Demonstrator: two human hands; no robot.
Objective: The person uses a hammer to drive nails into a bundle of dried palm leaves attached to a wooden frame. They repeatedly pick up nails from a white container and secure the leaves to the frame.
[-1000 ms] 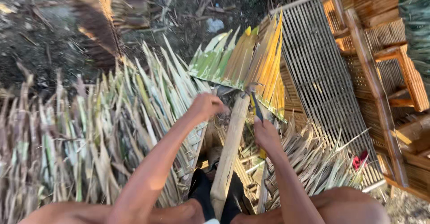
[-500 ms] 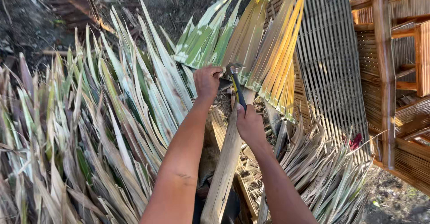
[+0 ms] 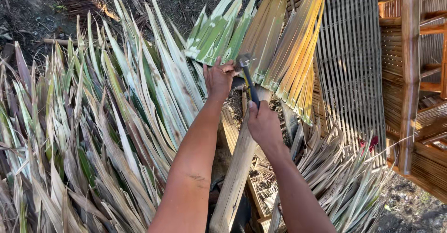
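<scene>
Gripping a hammer [image 3: 247, 77] by its handle, the right hand [image 3: 264, 125] sets the head at the folded palm-leaf panel [image 3: 260, 32]. The left hand [image 3: 218, 78] pinches the panel's lower edge against the wooden pole [image 3: 238, 167], steadying it.

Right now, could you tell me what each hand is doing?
Left hand: closed, pinching the palm-leaf panel.
Right hand: closed on the hammer.

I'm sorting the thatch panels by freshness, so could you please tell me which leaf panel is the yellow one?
It is the yellow panel just right of the hammer; the green panel above the left hand is green, the rest pale.
</scene>
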